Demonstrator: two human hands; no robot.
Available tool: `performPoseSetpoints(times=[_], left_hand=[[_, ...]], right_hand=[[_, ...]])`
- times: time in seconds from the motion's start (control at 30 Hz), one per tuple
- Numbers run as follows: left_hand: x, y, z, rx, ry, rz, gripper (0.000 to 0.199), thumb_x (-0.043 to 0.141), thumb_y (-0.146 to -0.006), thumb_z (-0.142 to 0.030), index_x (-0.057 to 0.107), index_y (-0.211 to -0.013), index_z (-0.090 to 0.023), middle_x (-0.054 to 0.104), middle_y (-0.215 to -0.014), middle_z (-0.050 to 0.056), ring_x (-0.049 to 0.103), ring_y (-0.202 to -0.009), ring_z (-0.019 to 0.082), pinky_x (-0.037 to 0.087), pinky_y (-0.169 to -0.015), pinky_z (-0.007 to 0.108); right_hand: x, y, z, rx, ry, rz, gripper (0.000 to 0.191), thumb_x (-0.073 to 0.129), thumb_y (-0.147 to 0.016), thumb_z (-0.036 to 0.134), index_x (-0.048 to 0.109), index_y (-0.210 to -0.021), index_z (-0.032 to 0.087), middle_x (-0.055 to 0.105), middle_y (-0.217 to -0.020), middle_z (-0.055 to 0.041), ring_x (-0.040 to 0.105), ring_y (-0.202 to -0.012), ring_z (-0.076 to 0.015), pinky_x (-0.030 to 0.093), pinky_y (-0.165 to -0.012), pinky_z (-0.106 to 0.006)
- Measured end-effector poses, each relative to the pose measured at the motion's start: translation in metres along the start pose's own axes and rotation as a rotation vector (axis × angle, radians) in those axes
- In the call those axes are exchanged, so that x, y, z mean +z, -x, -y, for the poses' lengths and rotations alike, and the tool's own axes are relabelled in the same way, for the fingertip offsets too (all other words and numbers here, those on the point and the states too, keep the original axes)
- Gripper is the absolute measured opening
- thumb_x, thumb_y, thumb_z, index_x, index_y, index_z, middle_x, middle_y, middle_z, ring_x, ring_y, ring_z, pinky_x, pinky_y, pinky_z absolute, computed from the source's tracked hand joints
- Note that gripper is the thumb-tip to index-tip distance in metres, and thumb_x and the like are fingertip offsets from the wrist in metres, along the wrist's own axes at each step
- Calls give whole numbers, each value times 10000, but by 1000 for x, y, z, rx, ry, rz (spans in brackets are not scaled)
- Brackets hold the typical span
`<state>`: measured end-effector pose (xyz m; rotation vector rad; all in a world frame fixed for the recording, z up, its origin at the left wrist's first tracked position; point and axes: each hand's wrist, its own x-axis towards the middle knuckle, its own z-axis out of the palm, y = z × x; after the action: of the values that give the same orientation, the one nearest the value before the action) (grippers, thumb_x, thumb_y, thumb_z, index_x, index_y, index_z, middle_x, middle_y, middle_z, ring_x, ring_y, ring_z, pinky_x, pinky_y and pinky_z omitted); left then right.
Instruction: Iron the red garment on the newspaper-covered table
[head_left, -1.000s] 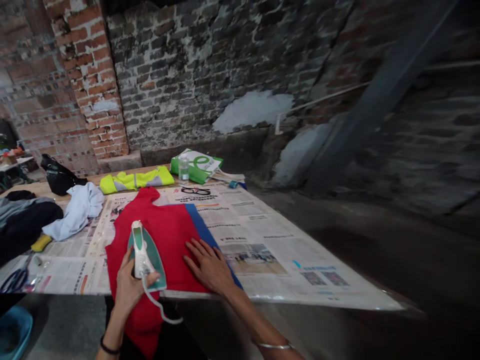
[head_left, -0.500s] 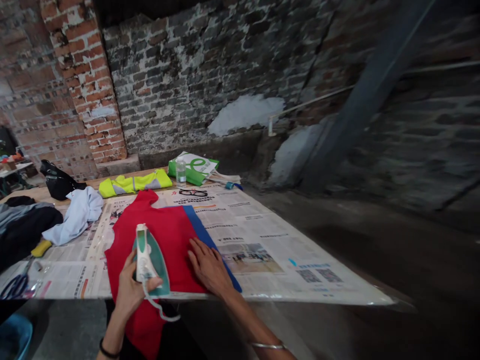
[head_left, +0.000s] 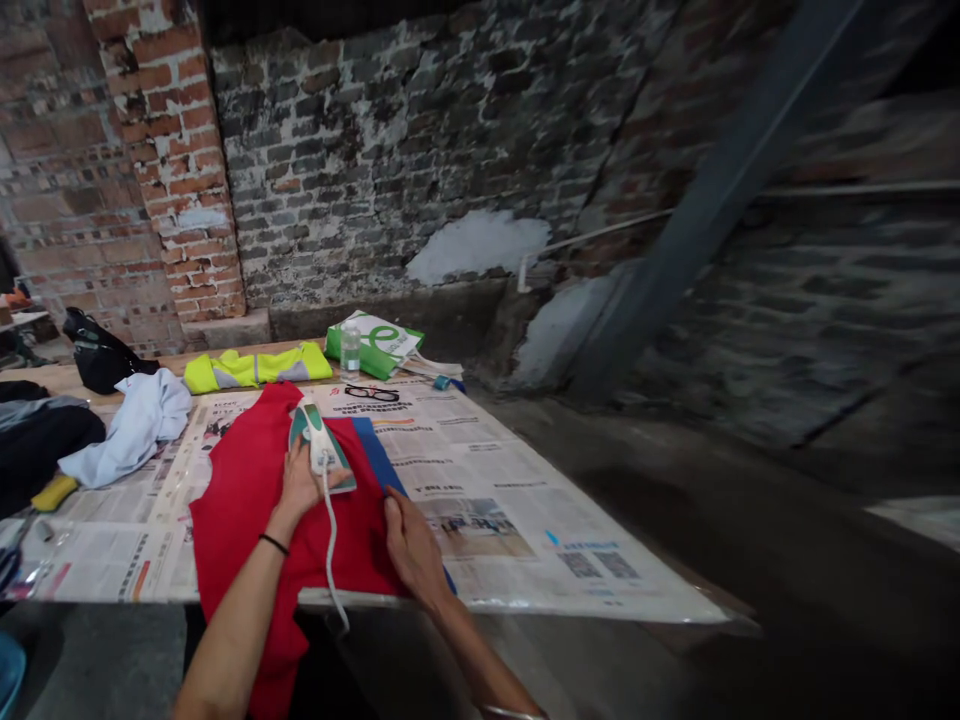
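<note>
A red garment piece with a blue strip [head_left: 375,450] along its right edge lies on the table, part of the red cloth [head_left: 240,470] hanging over the front edge. My left hand [head_left: 304,480] is closed round the handle of a white and green clothes iron [head_left: 321,445], which rests on the upper part of the red cloth. Its white cord [head_left: 331,550] trails down past the table edge. At the blue strip, my right hand [head_left: 415,540] has its fingers drawn together on the garment's edge; its fingertips are partly hidden.
Newspaper under clear plastic covers the table [head_left: 510,540]. Glasses [head_left: 373,394], a clear bottle [head_left: 350,355], a green and white bag [head_left: 382,340] and a yellow vest [head_left: 259,368] lie at the back. Left are white cloth [head_left: 135,425], dark clothes [head_left: 45,440] and scissors [head_left: 10,555].
The iron in my left hand has moved away from me, up the red cloth. My right hand has gone from lying spread on the cloth to a closer grip at the blue edge.
</note>
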<state>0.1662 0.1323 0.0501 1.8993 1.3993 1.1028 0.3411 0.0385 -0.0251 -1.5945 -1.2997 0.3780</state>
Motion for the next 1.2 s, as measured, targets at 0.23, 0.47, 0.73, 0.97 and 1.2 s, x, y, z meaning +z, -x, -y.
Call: performPoseSetpoints(times=[0.23,0.47,0.73,0.97,1.2], left_hand=[[-96,35,69,27,-308,-64,643,678,-860,-574,658,-1346,-153,586,-1530,227,482,-1500,358,355,-1249,577],[-133,73,109,35,-694,14,548,523,-984,-515,634,-1425,-208,520,-1610,181,435,-1532,357,339,-1243,622],[-126,76,97,-49,-873,93,556,474,-1039,-456,547,-1535,-216,442,-1669,125,382,-1567,319,330,-1278,546],[-129,73,98,-26,-869,94,571,449,-1047,-463,544,-1539,-188,445,-1666,139,386,-1564,330,345,-1268,541],[-124,76,103,-1,-839,69,572,449,-1043,-481,567,-1522,-190,478,-1647,139,416,-1546,329,360,-1258,537]], right_hand=[[-4,-10,3,-104,122,148,602,273,-1033,445,721,-1302,147,745,-1315,-181,678,-1256,-322,469,-1165,-476],[-21,-69,76,-134,314,289,606,372,-1052,477,591,-1507,142,647,-1483,-174,607,-1373,-330,460,-1157,-440],[25,-123,198,-56,617,591,746,603,-998,435,360,-1616,95,696,-1370,-245,659,-1307,-351,510,-1012,-409],[6,-124,177,-217,726,709,761,662,-834,87,441,-1556,182,712,-1342,-191,695,-1225,-324,507,-899,-340],[-45,-114,128,-343,662,803,722,718,-850,233,473,-1528,273,750,-1190,-103,714,-1071,-302,481,-876,-353]])
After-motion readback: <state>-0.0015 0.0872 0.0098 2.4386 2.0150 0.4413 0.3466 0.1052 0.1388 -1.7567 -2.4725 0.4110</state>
